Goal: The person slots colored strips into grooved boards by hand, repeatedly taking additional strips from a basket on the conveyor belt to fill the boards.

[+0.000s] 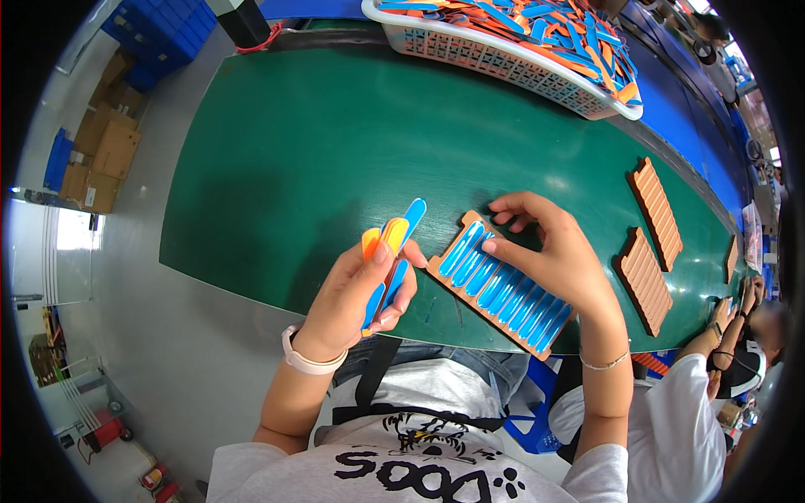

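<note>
My left hand (348, 289) is closed around a small bunch of flat, round-ended blue and orange strips (416, 214), which stick out above and below the fingers. To its right, a brown grooved tray (471, 219) lies slanted near the table's front edge. Side by side in its grooves lie several shiny blue strips (496, 292). Over the tray's upper right side is my right hand (563, 256), its thumb tip at the blue strips and its fingers apart from the thumb, bent above the far edge. Nothing shows in that hand. Its palm side is partly hidden.
At the back of the green table (293, 151) stands a white perforated basket (503, 63) heaped with blue and orange strips. Two brown grooved trays (644, 281) lie to the right, another farther along. Beyond them a person in a white shirt (679, 411) sits working.
</note>
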`<state>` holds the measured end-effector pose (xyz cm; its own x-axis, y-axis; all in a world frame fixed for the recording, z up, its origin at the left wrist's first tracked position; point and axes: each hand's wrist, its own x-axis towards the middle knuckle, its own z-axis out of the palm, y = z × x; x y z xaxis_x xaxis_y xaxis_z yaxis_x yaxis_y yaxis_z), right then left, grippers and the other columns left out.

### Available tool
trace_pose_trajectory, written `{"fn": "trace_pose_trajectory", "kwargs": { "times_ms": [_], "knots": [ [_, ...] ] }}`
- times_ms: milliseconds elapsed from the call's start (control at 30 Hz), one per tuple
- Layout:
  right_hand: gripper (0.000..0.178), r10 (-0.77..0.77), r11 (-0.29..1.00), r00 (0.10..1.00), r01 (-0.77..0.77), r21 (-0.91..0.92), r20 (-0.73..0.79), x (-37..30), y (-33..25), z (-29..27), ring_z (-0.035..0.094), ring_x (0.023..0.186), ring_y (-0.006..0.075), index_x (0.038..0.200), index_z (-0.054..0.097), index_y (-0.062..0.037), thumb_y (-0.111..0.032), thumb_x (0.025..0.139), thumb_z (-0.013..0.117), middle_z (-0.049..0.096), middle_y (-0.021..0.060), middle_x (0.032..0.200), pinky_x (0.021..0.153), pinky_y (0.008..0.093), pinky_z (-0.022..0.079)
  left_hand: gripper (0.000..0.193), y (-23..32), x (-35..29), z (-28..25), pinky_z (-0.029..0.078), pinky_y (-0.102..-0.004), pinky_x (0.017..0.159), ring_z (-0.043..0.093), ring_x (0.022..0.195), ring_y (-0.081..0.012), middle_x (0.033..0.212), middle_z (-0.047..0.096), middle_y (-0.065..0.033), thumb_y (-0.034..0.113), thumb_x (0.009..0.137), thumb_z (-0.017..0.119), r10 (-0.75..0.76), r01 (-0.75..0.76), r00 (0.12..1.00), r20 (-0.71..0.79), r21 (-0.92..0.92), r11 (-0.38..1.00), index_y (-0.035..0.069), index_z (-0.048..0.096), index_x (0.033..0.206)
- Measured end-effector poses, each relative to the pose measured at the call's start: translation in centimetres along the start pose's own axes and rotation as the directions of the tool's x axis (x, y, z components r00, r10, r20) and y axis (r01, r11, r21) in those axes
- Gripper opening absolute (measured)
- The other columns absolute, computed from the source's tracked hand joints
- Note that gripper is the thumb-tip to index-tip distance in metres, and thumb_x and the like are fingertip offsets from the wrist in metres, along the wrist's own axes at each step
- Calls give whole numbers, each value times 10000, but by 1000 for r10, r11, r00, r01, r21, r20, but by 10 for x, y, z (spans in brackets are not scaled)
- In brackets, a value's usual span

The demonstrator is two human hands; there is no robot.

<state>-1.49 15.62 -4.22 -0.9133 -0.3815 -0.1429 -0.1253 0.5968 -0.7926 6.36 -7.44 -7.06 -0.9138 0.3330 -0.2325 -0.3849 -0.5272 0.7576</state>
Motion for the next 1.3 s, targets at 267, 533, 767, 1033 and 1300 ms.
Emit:
{"fn": "trace_pose_trajectory", "kwargs": {
  "times_ms": [267,533,767,1033,1300],
  "knots": [
    [372,-68,995,998,68,-73,5,-9,7,3,586,871,223,1051,620,2,-161,742,745,632,118,929,796,333,486,274,2,0,7,294,-181,392,364,457,-28,610,422,17,302,947,555,-14,17,998,-53,50,999,37,487,973],
    [358,-72,997,997,70,-36,-40,-11,5,5,569,832,215,1025,625,6,-169,741,755,614,105,884,781,326,480,353,-3,-1,9,298,-182,385,369,446,-36,589,425,12,382,967,493,53,-51,996,-72,29,998,31,494,933],
    [345,-159,985,987,157,-65,-20,-10,11,6,589,803,262,1032,605,5,-162,760,737,605,120,880,750,348,500,453,-3,0,8,279,-191,345,361,414,-61,558,399,-13,468,995,324,49,-38,994,-94,111,993,46,467,915],
    [362,-94,996,995,94,-2,-44,-24,15,-5,596,829,221,1084,599,-10,-151,777,727,605,128,903,705,321,510,404,-5,0,5,288,-189,363,385,420,-52,579,446,-5,423,993,393,46,-44,995,-85,18,999,37,490,921],
    [408,-30,1000,999,30,-2,24,-20,13,-2,588,845,228,1085,605,-5,-170,746,758,604,124,936,761,339,497,396,-4,-1,1,277,-190,360,387,429,-57,583,440,-9,420,992,394,34,-38,997,-65,-54,998,42,490,926]
  ]
}}
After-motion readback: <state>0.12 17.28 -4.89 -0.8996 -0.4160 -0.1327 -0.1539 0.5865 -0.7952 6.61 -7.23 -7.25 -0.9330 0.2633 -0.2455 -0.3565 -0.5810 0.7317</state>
